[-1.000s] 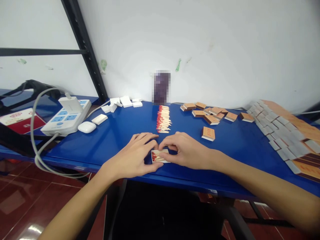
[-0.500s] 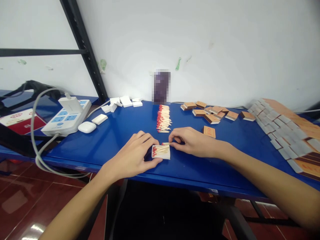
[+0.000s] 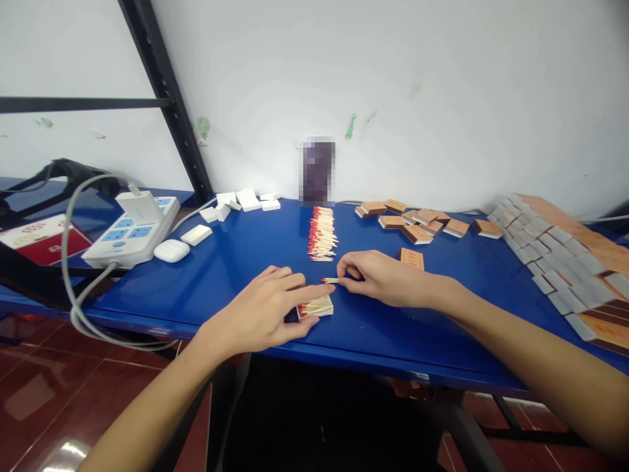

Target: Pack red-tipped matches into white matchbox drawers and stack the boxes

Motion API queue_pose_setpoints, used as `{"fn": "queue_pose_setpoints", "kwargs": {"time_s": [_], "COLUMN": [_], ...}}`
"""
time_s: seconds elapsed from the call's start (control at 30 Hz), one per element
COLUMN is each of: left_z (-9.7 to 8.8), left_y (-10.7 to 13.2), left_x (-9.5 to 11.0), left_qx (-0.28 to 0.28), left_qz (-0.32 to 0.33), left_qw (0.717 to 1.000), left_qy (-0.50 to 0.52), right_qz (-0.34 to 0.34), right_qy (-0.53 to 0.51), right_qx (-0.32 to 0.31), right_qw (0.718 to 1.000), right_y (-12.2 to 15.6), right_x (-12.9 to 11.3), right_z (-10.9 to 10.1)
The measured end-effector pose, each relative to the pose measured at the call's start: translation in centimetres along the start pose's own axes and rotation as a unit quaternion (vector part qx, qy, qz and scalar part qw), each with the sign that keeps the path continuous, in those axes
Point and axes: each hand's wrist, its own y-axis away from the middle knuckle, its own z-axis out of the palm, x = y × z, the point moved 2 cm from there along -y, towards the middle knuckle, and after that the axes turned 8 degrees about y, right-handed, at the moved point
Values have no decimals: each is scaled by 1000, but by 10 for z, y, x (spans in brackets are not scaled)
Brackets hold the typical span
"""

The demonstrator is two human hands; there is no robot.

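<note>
A small white matchbox tray (image 3: 317, 307) full of red-tipped matches lies on the blue table (image 3: 230, 262) near its front edge. My left hand (image 3: 268, 309) grips the tray, thumb under its near side and index finger laid across the top. Just to the right, my right hand (image 3: 381, 278) pinches a single match (image 3: 330, 280) that points left, a little above the tray. A loose heap of matches (image 3: 322, 234) lies behind both hands.
Orange matchbox sleeves (image 3: 417, 226) are scattered at the back right, one (image 3: 411, 258) close behind my right hand. A long stack of boxes (image 3: 565, 262) runs along the right. At the left are white trays (image 3: 240, 200), an earbud case (image 3: 171, 250) and a power strip (image 3: 130, 229) with cables.
My right hand drew back from the tray to the right with one match pinched. My left index finger moved onto the top of the tray.
</note>
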Motion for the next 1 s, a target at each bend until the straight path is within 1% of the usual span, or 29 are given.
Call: {"fn": "queue_pose_setpoints", "kwargs": {"time_s": [0.07,0.17,0.23,0.33,0.47,0.67,0.77,0.87,0.93,1.0], "left_z": [0,0,0,-1,-1,-1,0,3,5,6], "left_y": [0,1,1,2,2,2,1,1,1,2], "left_x": [0,0,0,0,-1,-1,-1,-3,-5,-6], "left_qx": [-10,5,15,12,6,20,29,61,81,93], "left_qz": [11,12,11,8,10,10,-9,-55,-79,-85], "left_qw": [1000,1000,1000,1000,1000,999,999,997,994,992], "left_qy": [-9,-4,3,14,23,28,22,4,-4,-15], "right_qz": [0,-2,0,5,8,10,0,-14,-29,-52], "right_qy": [4,8,11,23,46,52,57,48,31,9], "right_qx": [7,17,11,0,0,-1,6,19,29,34], "right_qw": [1000,1000,1000,1000,999,999,998,999,999,998], "right_y": [0,1,1,2,2,2,2,3,5,6], "right_x": [-1,-2,-1,0,0,-1,2,1,-5,-16], "right_z": [-1,-3,-4,-4,-4,-1,0,-2,-4,-5]}}
